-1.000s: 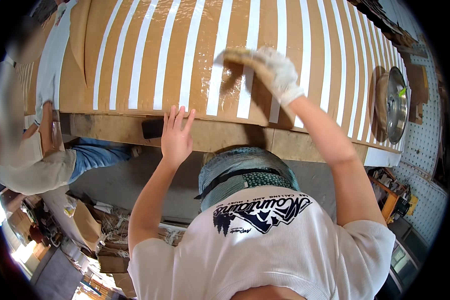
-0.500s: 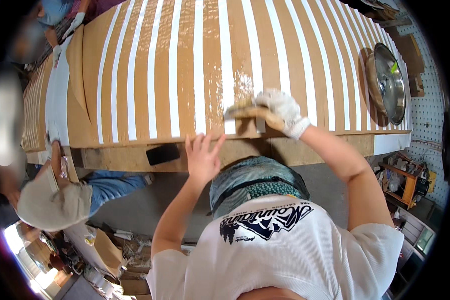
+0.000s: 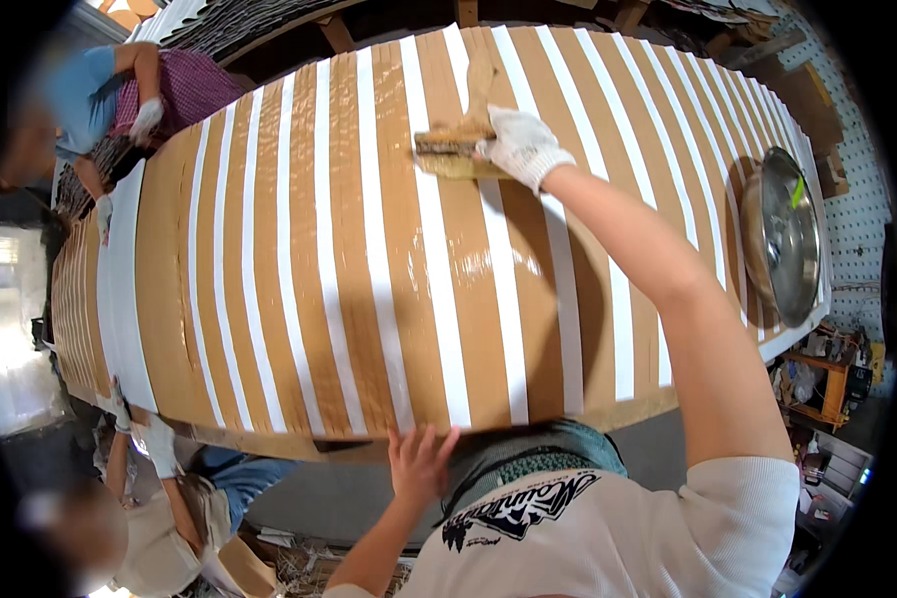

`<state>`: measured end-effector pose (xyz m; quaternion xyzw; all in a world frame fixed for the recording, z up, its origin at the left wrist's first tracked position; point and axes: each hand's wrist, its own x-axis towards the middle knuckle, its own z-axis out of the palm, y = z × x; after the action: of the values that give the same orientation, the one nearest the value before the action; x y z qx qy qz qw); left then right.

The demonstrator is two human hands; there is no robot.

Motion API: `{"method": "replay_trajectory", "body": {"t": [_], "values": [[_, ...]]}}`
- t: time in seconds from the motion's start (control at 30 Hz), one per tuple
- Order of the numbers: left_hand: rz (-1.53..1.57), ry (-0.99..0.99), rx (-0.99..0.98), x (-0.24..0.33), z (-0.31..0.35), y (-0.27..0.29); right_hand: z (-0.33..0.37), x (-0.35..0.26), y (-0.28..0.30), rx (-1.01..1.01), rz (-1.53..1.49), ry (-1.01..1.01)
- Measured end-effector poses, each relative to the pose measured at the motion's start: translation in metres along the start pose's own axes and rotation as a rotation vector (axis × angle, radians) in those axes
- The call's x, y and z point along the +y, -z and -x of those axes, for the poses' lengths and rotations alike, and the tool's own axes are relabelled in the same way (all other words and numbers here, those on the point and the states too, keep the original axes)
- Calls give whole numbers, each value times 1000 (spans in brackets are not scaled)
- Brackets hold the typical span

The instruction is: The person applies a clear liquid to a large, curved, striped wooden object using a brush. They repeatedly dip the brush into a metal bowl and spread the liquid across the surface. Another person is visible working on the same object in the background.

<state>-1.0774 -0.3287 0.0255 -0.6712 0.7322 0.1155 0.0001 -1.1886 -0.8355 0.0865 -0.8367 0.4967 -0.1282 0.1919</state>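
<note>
Brush strokes now reach toward twelve o'clock on the long curved hull, a brown form banded with white strips: a second ago the gloved right hand worked near the closer edge, and it has since pushed the wide brush well up over the crown. That hand is closed around the brush handle, bristles flat on a brown band. Below it, at about six o'clock from the brush, a glossy wet patch shows, which suggests coating is being spread upward from the area already covered. The bare left hand has dropped to the lower edge of the hull, fingers spread and pressed against it (bracing, it seems). At three o'clock a round metal bowl sits on the hull. At nine and seven o'clock, other people's gloved hands touch the far end, though blur hides what they do.
</note>
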Motion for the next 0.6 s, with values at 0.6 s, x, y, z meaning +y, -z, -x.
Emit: {"method": "replay_trajectory", "body": {"t": [0.6], "values": [[33, 26, -23, 0, -4, 0, -59, 28, -23, -24, -166, 48]]}}
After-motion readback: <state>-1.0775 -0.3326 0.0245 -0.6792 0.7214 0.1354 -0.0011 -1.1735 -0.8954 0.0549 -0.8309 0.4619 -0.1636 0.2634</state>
